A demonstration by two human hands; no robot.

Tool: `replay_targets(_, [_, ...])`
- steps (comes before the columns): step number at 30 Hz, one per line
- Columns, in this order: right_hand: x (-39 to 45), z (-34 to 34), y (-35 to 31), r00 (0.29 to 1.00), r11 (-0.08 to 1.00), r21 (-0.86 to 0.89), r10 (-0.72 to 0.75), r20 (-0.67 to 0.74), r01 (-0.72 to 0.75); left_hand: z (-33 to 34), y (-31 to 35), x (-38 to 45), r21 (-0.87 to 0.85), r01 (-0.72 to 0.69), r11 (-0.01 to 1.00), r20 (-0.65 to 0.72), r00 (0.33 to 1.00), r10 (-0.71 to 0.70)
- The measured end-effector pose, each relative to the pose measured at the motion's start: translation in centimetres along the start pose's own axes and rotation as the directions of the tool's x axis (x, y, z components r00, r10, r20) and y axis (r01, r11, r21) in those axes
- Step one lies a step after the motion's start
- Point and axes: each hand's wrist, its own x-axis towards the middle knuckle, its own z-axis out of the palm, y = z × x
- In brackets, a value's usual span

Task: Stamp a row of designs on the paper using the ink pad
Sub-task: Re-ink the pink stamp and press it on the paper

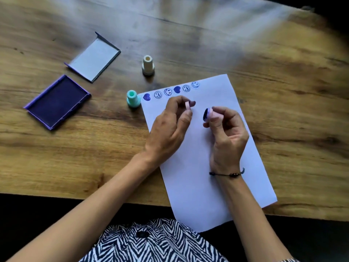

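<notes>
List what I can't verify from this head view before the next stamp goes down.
- Design on the pink plastic stamp in the right hand: its inked face is angled away, too dark to read.
- Small pink piece pinched by the left hand: mostly hidden by fingers; possibly a cap.
- Faces of the mint-green stamp and cream stamp: face down.
- White paper sheet: hands hide part of it.

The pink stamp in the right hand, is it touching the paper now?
Apart. The head view shows the pink stamp lifted in the right hand, inked face turned sideways above the paper.
</notes>
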Motion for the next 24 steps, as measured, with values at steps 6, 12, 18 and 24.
replay_targets(6, [-0.33,-0.04,0.01,0.999,0.998,-0.059,-0.008,0.047,0.010,0.03,0.27,-0.11,0.053,0.032,0.998,0.029,0.999,-0.034])
replay_targets(12, [-0.47,-0.22,0.62,0.999,0.998,-0.055,-0.032,0.020,0.033,0.15,-0.27,-0.06,0.000,0.049,0.999,0.021,0.999,-0.049])
replay_targets(18, [-0.57,-0.20,0.74,0.998,0.995,-0.077,-0.066,0.019,0.067,0.19,-0.36,0.02,-0.007,0.029,1.000,0.030,0.999,-0.029])
replay_targets(24, [-0.41,0.11,0.43,0.998,0.991,-0.126,-0.049,0.033,0.053,0.17,-0.37,0.00,-0.078,0.053,0.996,0.029,0.998,-0.050])
